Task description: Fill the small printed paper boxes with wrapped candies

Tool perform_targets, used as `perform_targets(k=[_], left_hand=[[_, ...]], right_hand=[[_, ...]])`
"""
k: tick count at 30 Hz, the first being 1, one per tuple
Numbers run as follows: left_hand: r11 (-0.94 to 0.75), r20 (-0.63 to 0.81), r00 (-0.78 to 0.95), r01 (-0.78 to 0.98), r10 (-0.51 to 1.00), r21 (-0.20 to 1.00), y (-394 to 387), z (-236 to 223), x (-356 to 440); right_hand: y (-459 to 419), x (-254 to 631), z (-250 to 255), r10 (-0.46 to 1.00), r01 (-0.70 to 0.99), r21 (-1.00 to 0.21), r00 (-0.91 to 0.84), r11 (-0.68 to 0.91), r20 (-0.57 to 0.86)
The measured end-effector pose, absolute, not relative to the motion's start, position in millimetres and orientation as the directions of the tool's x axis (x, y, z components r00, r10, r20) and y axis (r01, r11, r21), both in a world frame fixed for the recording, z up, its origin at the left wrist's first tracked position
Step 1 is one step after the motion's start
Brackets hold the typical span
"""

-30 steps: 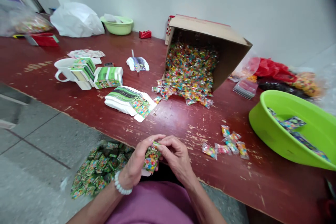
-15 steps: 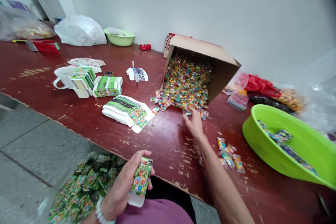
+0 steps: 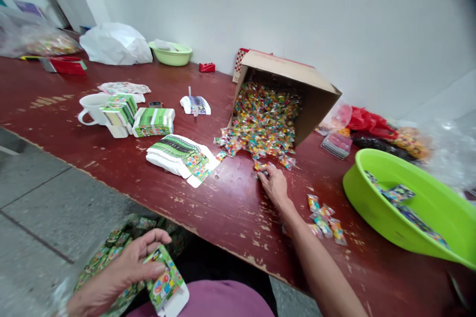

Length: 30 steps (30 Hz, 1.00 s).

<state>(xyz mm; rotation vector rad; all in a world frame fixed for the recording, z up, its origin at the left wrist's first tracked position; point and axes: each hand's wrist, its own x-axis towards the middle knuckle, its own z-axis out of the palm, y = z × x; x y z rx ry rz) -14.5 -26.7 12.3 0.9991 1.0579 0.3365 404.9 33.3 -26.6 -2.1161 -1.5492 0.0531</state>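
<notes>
My left hand (image 3: 128, 262) holds a small green printed carton (image 3: 163, 282) over my lap, its white end flap folded out. At the front of the candy pile (image 3: 260, 124), my right hand (image 3: 274, 185) has its fingers closed on a few wrapped candies (image 3: 260, 164) lying on the table. The pile spills out of a tipped cardboard box (image 3: 318, 104). Beside my right forearm lies a small group of wrapped candies (image 3: 323, 220). Flattened green cartons (image 3: 182, 158) are stacked left of the pile.
A bag of filled green cartons (image 3: 111, 247) stands below the table edge. To the right is a lime-green basin (image 3: 405, 208) with dark packets inside. Bundled green cartons (image 3: 153, 122), a white mug (image 3: 92, 109) and a red tape dispenser (image 3: 207, 67) stand farther back.
My left hand has moved left and down with the carton, tilting it. My right fingers have drawn a few candies slightly toward me, away from the pile.
</notes>
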Motion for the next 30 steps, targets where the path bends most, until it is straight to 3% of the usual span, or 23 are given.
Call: perform_targets(k=[4, 7, 11, 16, 24, 30], left_hand=[[0.431, -0.621, 0.628, 0.451, 0.468, 0.781, -13, 6, -44], [0.419, -0.624, 0.693, 0.476, 0.362, 0.773, -11, 6, -50], [0.529, -0.559, 0.683, 0.290, 0.470, 0.798, -12, 18, -40], [0.674, -0.553, 0.602, 0.033, 0.576, 0.738, -15, 33, -18], [0.646, -0.470, 0.646, -0.047, 0.602, 0.762, -18, 33, 6], [0.612, -0.500, 0.577, 0.000, 0.646, 0.791, -23, 36, 24]], right_hand=[[30, 403, -23, 0.884, 0.887, -0.406, 0.358, -0.221, 0.301], [35, 401, -17, 0.869, 0.885, -0.397, 0.382, -0.245, 0.315], [43, 394, -9, 0.904, 0.905, -0.355, 0.337, -0.234, 0.262], [50, 384, -1, 0.945, 0.922, -0.302, 0.294, -0.241, 0.143], [68, 389, 10, 0.927, 0.875, -0.332, 0.375, -0.352, 0.006], [78, 397, 6, 0.904, 0.769, -0.515, 0.428, -0.378, -0.024]])
